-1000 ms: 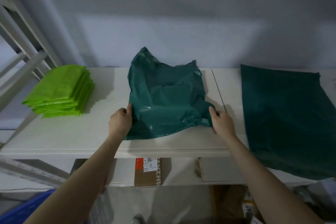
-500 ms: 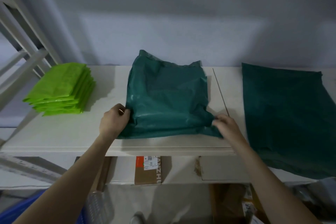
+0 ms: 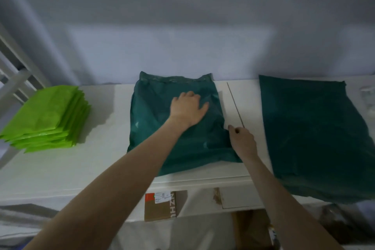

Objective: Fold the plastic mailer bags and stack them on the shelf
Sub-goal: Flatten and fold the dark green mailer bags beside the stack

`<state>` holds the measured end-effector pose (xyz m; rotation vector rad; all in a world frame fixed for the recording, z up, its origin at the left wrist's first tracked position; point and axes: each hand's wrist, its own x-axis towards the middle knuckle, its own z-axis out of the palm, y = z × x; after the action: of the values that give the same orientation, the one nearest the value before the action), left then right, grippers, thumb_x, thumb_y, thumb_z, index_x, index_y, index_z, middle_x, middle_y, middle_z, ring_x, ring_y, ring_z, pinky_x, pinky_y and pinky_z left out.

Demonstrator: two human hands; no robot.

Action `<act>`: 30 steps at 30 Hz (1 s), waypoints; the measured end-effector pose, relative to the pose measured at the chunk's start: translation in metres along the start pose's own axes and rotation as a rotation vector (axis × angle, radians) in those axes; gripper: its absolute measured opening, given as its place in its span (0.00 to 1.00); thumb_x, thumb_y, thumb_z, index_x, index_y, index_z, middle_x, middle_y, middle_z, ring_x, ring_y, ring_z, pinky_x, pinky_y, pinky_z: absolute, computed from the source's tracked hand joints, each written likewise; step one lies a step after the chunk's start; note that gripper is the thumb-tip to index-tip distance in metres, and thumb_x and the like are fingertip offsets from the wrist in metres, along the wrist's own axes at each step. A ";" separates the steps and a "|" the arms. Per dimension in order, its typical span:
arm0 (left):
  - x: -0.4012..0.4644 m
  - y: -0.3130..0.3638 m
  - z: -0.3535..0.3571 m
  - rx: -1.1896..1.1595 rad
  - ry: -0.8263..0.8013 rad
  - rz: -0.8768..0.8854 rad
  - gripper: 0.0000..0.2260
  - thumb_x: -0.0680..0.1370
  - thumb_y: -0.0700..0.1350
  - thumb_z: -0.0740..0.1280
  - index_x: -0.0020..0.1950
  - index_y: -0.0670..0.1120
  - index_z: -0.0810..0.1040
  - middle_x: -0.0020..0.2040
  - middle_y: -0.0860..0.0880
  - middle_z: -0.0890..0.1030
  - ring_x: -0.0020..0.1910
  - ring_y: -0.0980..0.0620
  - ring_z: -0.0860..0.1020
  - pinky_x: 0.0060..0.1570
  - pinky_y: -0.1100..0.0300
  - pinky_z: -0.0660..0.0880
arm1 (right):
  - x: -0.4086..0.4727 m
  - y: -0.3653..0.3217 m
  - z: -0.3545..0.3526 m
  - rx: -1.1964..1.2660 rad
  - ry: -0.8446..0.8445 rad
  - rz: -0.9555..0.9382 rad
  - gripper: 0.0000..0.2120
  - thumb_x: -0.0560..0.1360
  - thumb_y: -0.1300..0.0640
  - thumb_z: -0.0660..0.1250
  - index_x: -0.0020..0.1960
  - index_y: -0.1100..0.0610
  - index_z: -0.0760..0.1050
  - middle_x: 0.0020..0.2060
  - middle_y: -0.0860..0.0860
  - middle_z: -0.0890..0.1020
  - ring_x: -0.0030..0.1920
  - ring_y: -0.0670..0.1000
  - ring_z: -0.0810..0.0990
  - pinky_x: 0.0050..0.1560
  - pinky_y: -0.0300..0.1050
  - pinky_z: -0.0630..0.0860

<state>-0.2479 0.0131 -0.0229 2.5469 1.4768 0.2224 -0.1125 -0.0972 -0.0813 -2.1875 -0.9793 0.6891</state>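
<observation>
Mid-task: dark mailer [image 3: 162,128] at frame centre on shelf [image 3: 60,168], left hand [image 3: 187,107] flat on it, right hand [image 3: 241,140] pinching its edge. Green stack [image 3: 46,115] done left; flat mailers [image 3: 312,138] right remain.

- My left hand [image 3: 187,108] lies flat, palm down, fingers spread and reaching away from me, forearm stretched forward and angled right.
- My right hand [image 3: 242,141] sits lower, nearer me, fingers curled, thumb up, forearm running straight ahead.
</observation>
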 end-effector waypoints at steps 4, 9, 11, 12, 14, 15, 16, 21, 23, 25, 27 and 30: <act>0.026 0.037 0.022 0.059 -0.087 -0.083 0.23 0.79 0.62 0.55 0.52 0.43 0.75 0.53 0.45 0.78 0.54 0.45 0.75 0.49 0.54 0.68 | -0.008 0.008 0.006 -0.041 0.105 -0.038 0.20 0.81 0.51 0.53 0.37 0.61 0.71 0.32 0.52 0.75 0.35 0.52 0.74 0.35 0.45 0.66; 0.041 0.050 0.034 0.116 -0.088 -0.125 0.02 0.77 0.42 0.65 0.46 0.44 0.74 0.47 0.47 0.79 0.47 0.47 0.78 0.39 0.58 0.67 | -0.023 0.017 0.008 -0.029 0.171 -0.123 0.15 0.81 0.55 0.54 0.38 0.59 0.70 0.32 0.53 0.76 0.34 0.52 0.75 0.32 0.45 0.66; 0.041 0.048 0.037 0.076 -0.042 -0.150 0.04 0.76 0.38 0.64 0.42 0.44 0.72 0.43 0.46 0.78 0.46 0.47 0.79 0.37 0.58 0.67 | -0.026 0.020 0.007 -0.034 0.173 -0.123 0.16 0.81 0.55 0.54 0.37 0.58 0.69 0.30 0.51 0.74 0.33 0.51 0.74 0.31 0.42 0.65; 0.041 0.047 0.038 0.042 -0.015 -0.148 0.05 0.77 0.40 0.63 0.41 0.43 0.73 0.42 0.46 0.79 0.45 0.46 0.79 0.37 0.58 0.68 | -0.027 0.022 0.007 -0.048 0.164 -0.116 0.16 0.81 0.55 0.54 0.37 0.58 0.68 0.30 0.51 0.74 0.33 0.51 0.74 0.31 0.42 0.65; 0.039 0.045 0.039 -0.057 0.043 -0.127 0.12 0.79 0.50 0.61 0.43 0.43 0.77 0.43 0.46 0.80 0.44 0.46 0.79 0.39 0.58 0.68 | -0.029 0.026 0.007 -0.085 0.150 -0.090 0.17 0.81 0.55 0.53 0.35 0.56 0.68 0.30 0.51 0.74 0.35 0.52 0.74 0.34 0.45 0.67; 0.036 0.046 0.036 -0.124 0.059 -0.112 0.17 0.79 0.56 0.59 0.45 0.44 0.78 0.43 0.46 0.81 0.44 0.45 0.78 0.43 0.57 0.68 | -0.030 0.028 0.006 -0.082 0.149 -0.060 0.17 0.81 0.54 0.53 0.35 0.57 0.69 0.31 0.52 0.75 0.36 0.54 0.75 0.37 0.45 0.68; 0.033 0.045 0.030 -0.197 0.059 -0.113 0.21 0.79 0.60 0.56 0.45 0.45 0.79 0.43 0.47 0.81 0.44 0.45 0.78 0.47 0.55 0.69 | -0.029 0.028 0.005 -0.056 0.150 -0.029 0.18 0.81 0.54 0.53 0.36 0.58 0.70 0.33 0.53 0.76 0.37 0.55 0.76 0.40 0.46 0.69; -0.001 0.002 -0.012 -0.613 0.216 -0.188 0.21 0.81 0.55 0.50 0.52 0.43 0.79 0.54 0.44 0.80 0.56 0.45 0.75 0.60 0.56 0.65 | -0.027 0.008 -0.003 0.003 0.268 -0.257 0.15 0.80 0.53 0.55 0.62 0.59 0.70 0.56 0.55 0.75 0.56 0.54 0.71 0.56 0.46 0.68; -0.021 -0.039 -0.014 -0.631 0.282 -0.143 0.18 0.82 0.51 0.52 0.62 0.47 0.77 0.63 0.48 0.77 0.64 0.48 0.72 0.62 0.59 0.63 | -0.029 -0.014 -0.002 -0.003 0.217 -0.430 0.19 0.81 0.51 0.54 0.70 0.55 0.64 0.66 0.52 0.69 0.65 0.51 0.65 0.64 0.42 0.62; -0.036 -0.076 0.000 -0.538 0.212 -0.089 0.18 0.82 0.51 0.52 0.68 0.50 0.72 0.70 0.51 0.71 0.70 0.50 0.66 0.69 0.58 0.59 | -0.030 -0.032 0.009 -0.061 0.105 -0.567 0.22 0.81 0.48 0.52 0.74 0.50 0.58 0.73 0.48 0.61 0.72 0.48 0.57 0.70 0.42 0.55; -0.048 -0.100 0.018 -0.402 0.038 -0.124 0.22 0.81 0.58 0.50 0.72 0.53 0.66 0.74 0.53 0.64 0.74 0.52 0.59 0.73 0.52 0.55 | -0.027 -0.037 0.026 -0.127 -0.033 -0.601 0.24 0.81 0.46 0.51 0.76 0.48 0.54 0.75 0.47 0.56 0.75 0.48 0.53 0.74 0.46 0.53; -0.059 -0.107 0.028 -0.441 -0.047 -0.240 0.24 0.79 0.61 0.50 0.74 0.57 0.60 0.76 0.53 0.60 0.74 0.51 0.59 0.73 0.50 0.56 | -0.022 -0.029 0.041 -0.061 -0.202 -0.451 0.24 0.81 0.45 0.50 0.75 0.43 0.52 0.75 0.47 0.58 0.75 0.51 0.57 0.72 0.51 0.59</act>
<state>-0.3607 0.0114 -0.0772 2.0013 1.5028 0.3987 -0.1660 -0.0853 -0.0831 -1.8705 -1.5527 0.6742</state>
